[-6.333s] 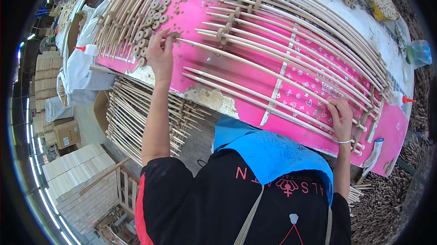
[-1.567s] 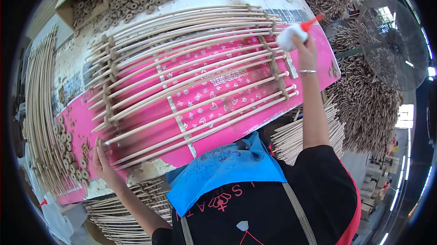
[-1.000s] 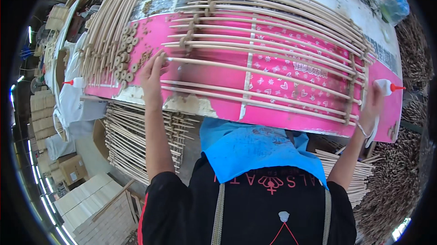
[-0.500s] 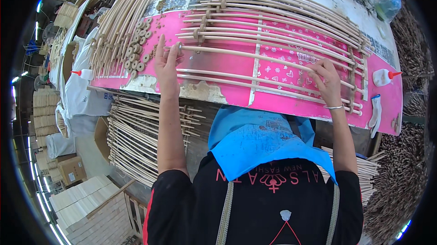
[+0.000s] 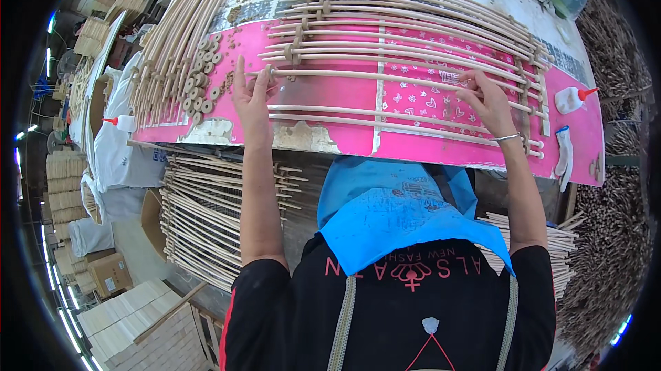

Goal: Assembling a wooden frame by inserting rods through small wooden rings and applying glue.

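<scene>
Both hands work one long pale rod (image 5: 385, 80) that lies across the pink template sheet (image 5: 344, 138) on the worktop (image 5: 303, 138). The left hand (image 5: 251, 95) has its grip loose, fingers spread flat over the rod's left end beside a small wooden ring. The right hand (image 5: 490, 101) pinches the same rod near its right end, just left of the glue bottle (image 5: 571, 99). To seat it well, I judge the rod should be pressed down evenly at both ends and kept parallel to the rods above it. The sheet is worn white along its near edge. Left of the sheet lie loose rings (image 5: 203, 85) and a bundle of rods (image 5: 179, 33); more rod bundles sit below the worktop.
</scene>
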A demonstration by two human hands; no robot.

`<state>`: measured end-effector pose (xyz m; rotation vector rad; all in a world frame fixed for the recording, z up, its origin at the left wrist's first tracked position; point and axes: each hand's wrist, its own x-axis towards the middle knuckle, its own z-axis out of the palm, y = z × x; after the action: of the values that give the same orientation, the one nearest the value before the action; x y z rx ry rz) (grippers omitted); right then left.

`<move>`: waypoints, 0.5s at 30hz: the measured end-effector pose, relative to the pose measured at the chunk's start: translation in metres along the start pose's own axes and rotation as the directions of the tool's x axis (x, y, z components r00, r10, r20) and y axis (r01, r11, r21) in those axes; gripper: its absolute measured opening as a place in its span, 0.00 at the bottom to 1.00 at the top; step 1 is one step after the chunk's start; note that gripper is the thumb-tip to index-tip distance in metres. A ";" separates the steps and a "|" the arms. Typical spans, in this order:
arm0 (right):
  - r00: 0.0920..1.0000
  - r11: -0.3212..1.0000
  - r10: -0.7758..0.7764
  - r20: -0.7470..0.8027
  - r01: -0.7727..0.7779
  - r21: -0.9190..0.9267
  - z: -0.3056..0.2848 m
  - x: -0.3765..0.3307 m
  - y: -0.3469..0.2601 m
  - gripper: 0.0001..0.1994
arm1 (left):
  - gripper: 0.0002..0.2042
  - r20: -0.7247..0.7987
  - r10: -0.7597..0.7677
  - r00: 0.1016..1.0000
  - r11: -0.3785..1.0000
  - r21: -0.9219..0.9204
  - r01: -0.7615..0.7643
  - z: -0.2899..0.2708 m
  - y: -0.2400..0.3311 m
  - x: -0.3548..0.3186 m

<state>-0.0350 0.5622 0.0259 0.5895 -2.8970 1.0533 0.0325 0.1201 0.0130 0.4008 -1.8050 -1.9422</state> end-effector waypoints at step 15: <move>0.991 0.991 -0.135 -0.005 0.135 -0.012 0.017 0.018 0.023 0.09 | 0.32 0.015 -0.064 0.998 0.998 0.024 0.064 0.009 -0.016 0.006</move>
<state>-0.0577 0.5613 0.0008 0.7685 -2.8095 1.0184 0.0205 0.1251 -0.0011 0.4576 -1.8478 -1.9740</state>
